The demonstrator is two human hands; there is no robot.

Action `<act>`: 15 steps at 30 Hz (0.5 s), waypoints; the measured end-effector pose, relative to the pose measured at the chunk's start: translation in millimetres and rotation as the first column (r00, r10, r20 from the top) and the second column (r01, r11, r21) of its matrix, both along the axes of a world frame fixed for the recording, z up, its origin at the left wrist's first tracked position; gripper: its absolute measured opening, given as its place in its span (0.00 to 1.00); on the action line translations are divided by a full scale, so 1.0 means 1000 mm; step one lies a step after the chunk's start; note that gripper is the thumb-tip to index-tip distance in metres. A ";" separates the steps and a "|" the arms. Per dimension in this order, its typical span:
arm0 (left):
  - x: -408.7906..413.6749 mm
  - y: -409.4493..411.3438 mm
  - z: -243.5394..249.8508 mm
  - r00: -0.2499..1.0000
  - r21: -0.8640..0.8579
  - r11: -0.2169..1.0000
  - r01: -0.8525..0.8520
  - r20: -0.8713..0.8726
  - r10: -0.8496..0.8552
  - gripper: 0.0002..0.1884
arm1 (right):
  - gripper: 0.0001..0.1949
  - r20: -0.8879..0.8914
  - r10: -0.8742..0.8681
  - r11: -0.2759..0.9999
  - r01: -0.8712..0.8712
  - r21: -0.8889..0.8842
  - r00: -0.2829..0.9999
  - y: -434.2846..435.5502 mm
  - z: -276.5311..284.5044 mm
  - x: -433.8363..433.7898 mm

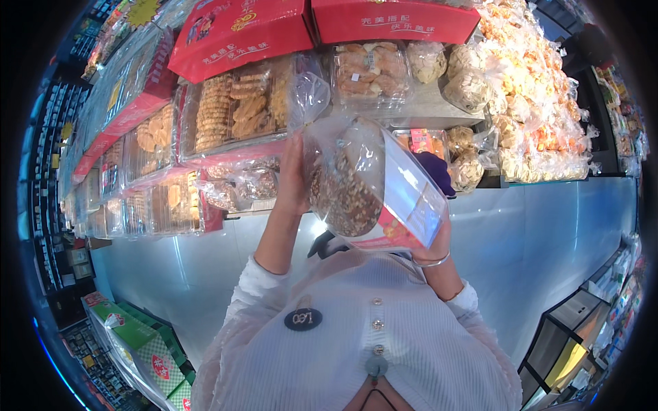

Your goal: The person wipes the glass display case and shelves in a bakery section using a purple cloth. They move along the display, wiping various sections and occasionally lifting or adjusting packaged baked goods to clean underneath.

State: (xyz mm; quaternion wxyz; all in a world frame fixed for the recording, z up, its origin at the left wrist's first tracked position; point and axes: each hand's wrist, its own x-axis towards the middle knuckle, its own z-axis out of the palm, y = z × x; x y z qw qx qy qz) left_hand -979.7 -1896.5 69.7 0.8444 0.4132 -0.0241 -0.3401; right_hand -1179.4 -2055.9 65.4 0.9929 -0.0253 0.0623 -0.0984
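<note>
A clear plastic bag of seed- or nut-topped bread (pixel 349 192) is held up before my chest between both hands. My left hand (pixel 294 180) grips its left side near the gathered neck. At the lower right side, my right hand (pixel 434 239) holds the same bag, beside a white and pink printed part; most of its fingers are hidden behind the package. A dark purple thing (pixel 434 172) shows just behind the bag's right edge; what it is I cannot tell. Similar bagged breads (pixel 257 182) lie on the display to the left of the bag.
Clear boxes of cookies (pixel 236 108) and a clear box of pastries (pixel 371 72) stand on the display ahead, below red cartons (pixel 390 20). Bagged snacks (pixel 540 108) are heaped at the right. Green cartons (pixel 139 339) stand behind at the lower left, a shelf unit (pixel 565 329) at the lower right.
</note>
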 end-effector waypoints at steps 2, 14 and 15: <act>-0.004 0.000 -0.003 1.000 -0.005 1.000 -0.020 0.012 0.020 0.24 | 0.28 -0.028 0.023 0.999 -0.022 0.025 0.999 0.004 0.010 -0.004; -0.012 0.008 0.017 0.994 -0.049 0.997 -0.067 0.085 0.071 0.24 | 0.30 0.025 0.065 0.984 -0.068 0.163 0.998 0.011 0.010 -0.018; -0.012 0.008 0.021 0.992 -0.057 0.996 -0.069 0.100 0.075 0.24 | 0.30 0.019 0.085 0.980 -0.087 0.178 0.996 0.009 0.011 -0.014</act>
